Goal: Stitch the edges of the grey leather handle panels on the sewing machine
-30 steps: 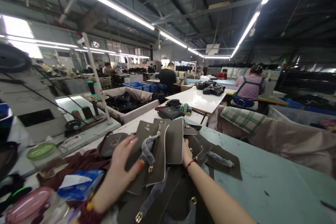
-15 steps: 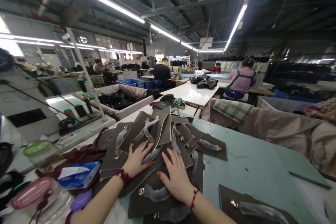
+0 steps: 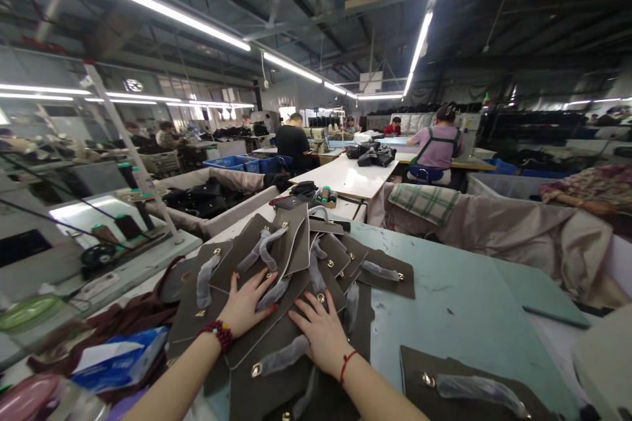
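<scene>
A loose heap of dark olive-grey bag panels (image 3: 286,250) lies on the green-topped table in front of me. Each panel carries a short handle (image 3: 284,355) wrapped in clear plastic and fixed with gold-coloured metal fittings. My left hand (image 3: 245,306) rests on the heap's left middle, fingers spread over a wrapped handle. Beside it, my right hand (image 3: 318,332) lies with fingers apart on the panels, just above a handle near the front. Neither hand grips anything. One separate panel (image 3: 459,378) lies at the front right of the table.
A blue-and-white plastic packet (image 3: 118,358) and a pink-lidded container (image 3: 32,398) sit at left, near dark red cloth (image 3: 113,316). Thread spools (image 3: 326,195) stand behind the heap. Fabric-draped bins (image 3: 494,223) flank the table at right. Several people work at tables beyond.
The view has swung slightly right, so the scene sits further left. My right hand has slid a little down the heap. My left hand stays spread on the panels.
</scene>
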Demonstrator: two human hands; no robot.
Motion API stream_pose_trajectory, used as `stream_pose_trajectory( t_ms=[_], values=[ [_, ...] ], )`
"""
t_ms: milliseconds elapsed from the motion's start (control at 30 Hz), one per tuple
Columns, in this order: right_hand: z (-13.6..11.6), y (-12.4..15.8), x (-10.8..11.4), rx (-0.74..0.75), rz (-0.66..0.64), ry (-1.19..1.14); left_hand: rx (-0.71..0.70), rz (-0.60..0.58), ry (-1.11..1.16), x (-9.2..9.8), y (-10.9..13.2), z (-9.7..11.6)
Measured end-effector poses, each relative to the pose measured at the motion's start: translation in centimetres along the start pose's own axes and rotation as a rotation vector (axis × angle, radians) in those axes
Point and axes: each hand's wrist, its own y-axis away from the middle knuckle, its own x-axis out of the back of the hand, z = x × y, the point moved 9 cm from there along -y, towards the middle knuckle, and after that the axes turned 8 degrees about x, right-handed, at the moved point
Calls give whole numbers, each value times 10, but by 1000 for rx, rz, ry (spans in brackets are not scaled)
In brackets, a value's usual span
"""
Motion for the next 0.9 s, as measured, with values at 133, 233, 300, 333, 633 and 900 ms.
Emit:
stream_pose_trajectory(
  t_ms=[133, 233, 300, 333, 633, 900],
  values=[
    [16, -1, 7, 0, -10, 51, 10, 17, 56, 1, -4, 5],
    [16, 4, 16, -15, -12, 82, 38, 50, 135, 9, 1, 12],
    [13, 11, 24, -20, 0, 92, 70, 77, 210, 16, 4, 16],
    [11, 16, 28, -23, 4, 98, 90, 91, 257, 19, 5, 17],
    [-25, 114, 22, -37, 20, 147, 312, 326, 646, 28, -18, 7],
    [-49, 159, -47, 233, 106, 219, 376, 525, 615, 77, -43, 2]
  ],
)
